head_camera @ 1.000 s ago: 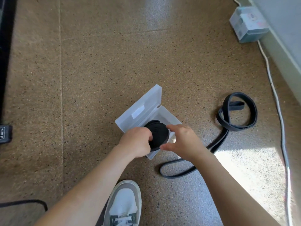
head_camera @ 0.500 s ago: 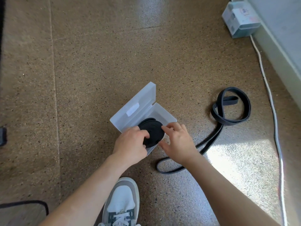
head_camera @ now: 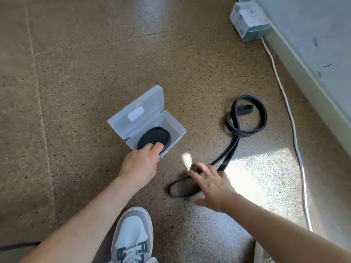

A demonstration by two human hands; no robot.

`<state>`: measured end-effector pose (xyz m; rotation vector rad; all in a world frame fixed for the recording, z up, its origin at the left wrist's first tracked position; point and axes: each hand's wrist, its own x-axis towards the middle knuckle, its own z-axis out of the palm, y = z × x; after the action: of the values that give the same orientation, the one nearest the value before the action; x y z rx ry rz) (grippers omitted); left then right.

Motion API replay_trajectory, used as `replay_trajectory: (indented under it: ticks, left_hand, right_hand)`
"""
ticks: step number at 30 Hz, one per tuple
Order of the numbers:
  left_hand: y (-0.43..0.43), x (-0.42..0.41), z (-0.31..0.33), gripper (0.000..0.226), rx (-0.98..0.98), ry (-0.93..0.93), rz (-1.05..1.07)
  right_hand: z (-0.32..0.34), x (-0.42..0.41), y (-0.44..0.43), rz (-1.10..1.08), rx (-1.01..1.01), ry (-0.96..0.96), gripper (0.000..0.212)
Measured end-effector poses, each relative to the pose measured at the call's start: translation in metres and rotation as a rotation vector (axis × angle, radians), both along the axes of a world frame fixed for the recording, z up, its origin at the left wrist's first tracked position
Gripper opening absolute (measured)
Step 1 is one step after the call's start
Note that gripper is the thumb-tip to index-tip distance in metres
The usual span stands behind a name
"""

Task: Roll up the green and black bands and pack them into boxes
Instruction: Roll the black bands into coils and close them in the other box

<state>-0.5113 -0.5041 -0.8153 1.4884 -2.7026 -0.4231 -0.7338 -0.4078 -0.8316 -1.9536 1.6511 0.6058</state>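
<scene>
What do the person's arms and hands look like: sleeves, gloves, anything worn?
Both arms are bare up to the frame edge, with no sleeves in view. The left hand and right hand have no gloves. No watch, bracelet or ring shows on either. The right hand is motion-blurred, so a thin ring could be missed.

Box: clear plastic, rectangular, standing cornerwise on the floor; its hinged lid is open and stands up on the far-left side.
Rolled black band: a tight flat coil, tilted inside the box at its near end; the left hand curls its fingers over the coil's near edge.
Loose black band: unrolled on the floor right of the box and apart from it; the far end is looped over itself, the near loop lies under the spread right hand.
</scene>
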Motion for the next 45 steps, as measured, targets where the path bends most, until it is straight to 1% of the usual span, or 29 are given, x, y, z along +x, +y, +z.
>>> replay_trajectory:
  ticks: [2, 4, 6, 7, 8, 10, 11, 12, 13, 16, 19, 21, 22, 23, 25, 26, 27, 29, 30, 32, 33, 34, 35, 37, 39, 40, 42, 44, 45]
  left_hand:
    - [-0.011, 0.001, 0.002, 0.029, -0.015, -0.059, 0.061]
    - [-0.019, 0.003, 0.006, 0.021, -0.017, -0.068, 0.128]
    - [-0.021, -0.001, 0.012, 0.011, 0.013, -0.026, 0.168]
    - [-0.019, -0.006, 0.015, 0.009, 0.080, 0.036, 0.177]
    - [-0.016, -0.013, 0.021, 0.008, 0.211, 0.116, 0.183]
    - [-0.007, -0.030, 0.033, 0.022, 0.591, 0.243, 0.172]
    - [-0.002, -0.039, 0.040, 0.029, 0.708, 0.253, 0.126]
    - [0.001, -0.046, 0.046, 0.031, 0.743, 0.241, 0.075]
    - [0.001, -0.051, 0.055, 0.030, 0.711, 0.231, 0.045]
    - [-0.008, -0.060, 0.108, 0.026, 0.500, 0.230, 0.013]
    - [-0.010, -0.066, 0.180, 0.015, 0.317, 0.223, -0.061]
    - [-0.005, -0.069, 0.232, 0.013, 0.227, 0.238, -0.091]
    - [-0.001, -0.071, 0.258, 0.014, 0.245, 0.311, -0.082]
    - [0.004, -0.073, 0.282, 0.017, 0.313, 0.442, -0.051]
    - [0.016, -0.076, 0.325, 0.033, 0.490, 0.772, 0.037]
    - [0.021, -0.077, 0.343, 0.044, 0.522, 0.863, 0.064]
    - [0.026, -0.079, 0.360, 0.056, 0.510, 0.869, 0.064]
    - [0.038, -0.085, 0.386, 0.074, 0.468, 0.703, 0.003]
    - [0.045, -0.091, 0.396, 0.074, 0.470, 0.586, -0.046]
    - [0.066, -0.105, 0.411, 0.057, 0.517, 0.357, -0.196]
    - [0.076, -0.113, 0.414, 0.046, 0.535, 0.271, -0.273]
    - [0.086, -0.120, 0.413, 0.035, 0.552, 0.238, -0.325]
    - [0.093, -0.127, 0.410, 0.027, 0.574, 0.262, -0.340]
    - [0.098, -0.133, 0.401, 0.015, 0.609, 0.399, -0.269]
    - [0.096, -0.133, 0.395, 0.011, 0.610, 0.507, -0.187]
    - [0.094, -0.132, 0.393, 0.010, 0.617, 0.524, -0.174]
    - [0.091, -0.130, 0.397, 0.010, 0.568, 0.473, -0.200]
    - [0.087, -0.128, 0.408, 0.012, 0.465, 0.436, -0.232]
    - [0.086, -0.129, 0.416, 0.014, 0.428, 0.468, -0.242]
  right_hand:
    - [-0.006, 0.003, 0.005, 0.040, -0.091, 0.058, 0.058]
    - [-0.007, 0.006, 0.002, 0.027, -0.163, 0.032, 0.036]
    - [-0.005, 0.005, -0.005, 0.026, -0.160, -0.023, 0.024]
    - [-0.002, 0.003, -0.008, 0.002, -0.153, -0.067, 0.022]
    - [0.003, 0.002, -0.012, -0.049, -0.151, -0.113, 0.019]
    - [0.022, 0.000, -0.023, -0.178, -0.159, -0.207, 0.011]
    - [0.037, -0.002, -0.030, -0.219, -0.161, -0.243, 0.011]
    - [0.056, -0.003, -0.038, -0.233, -0.161, -0.266, 0.013]
    - [0.078, -0.006, -0.046, -0.237, -0.152, -0.275, 0.014]
    - [0.156, -0.019, -0.064, -0.228, -0.150, -0.302, 0.016]
    - [0.236, -0.033, -0.064, -0.259, -0.151, -0.338, 0.015]
    - [0.286, -0.041, -0.054, -0.295, -0.162, -0.396, 0.010]
    - [0.310, -0.045, -0.046, -0.332, -0.187, -0.459, 0.009]
    - [0.333, -0.049, -0.037, -0.394, -0.221, -0.560, 0.010]
    - [0.373, -0.057, -0.017, -0.530, -0.283, -0.817, 0.010]
    - [0.391, -0.060, -0.006, -0.583, -0.321, -0.957, 0.009]
    - [0.407, -0.063, 0.003, -0.628, -0.364, -1.115, 0.009]
    - [0.436, -0.069, 0.019, -0.704, -0.440, -1.463, 0.010]
    - [0.448, -0.071, 0.024, -0.719, -0.466, -1.610, 0.010]
    - [0.464, -0.073, 0.029, -0.725, -0.497, -1.809, 0.012]
    - [0.468, -0.072, 0.030, -0.742, -0.512, -1.866, 0.013]
    - [0.469, -0.072, 0.030, -0.772, -0.532, -1.911, 0.015]
    - [0.469, -0.073, 0.030, -0.813, -0.560, -1.947, 0.015]
    - [0.464, -0.078, 0.029, -0.921, -0.623, -1.971, 0.015]
    - [0.460, -0.087, 0.028, -1.023, -0.660, -1.895, 0.019]
    - [0.457, -0.093, 0.028, -1.048, -0.667, -1.809, 0.024]
    - [0.453, -0.101, 0.027, -1.054, -0.710, -1.656, 0.027]
    - [0.455, -0.108, 0.028, -1.069, -0.765, -1.614, 0.026]
    - [0.456, -0.112, 0.029, -1.081, -0.756, -1.639, 0.031]
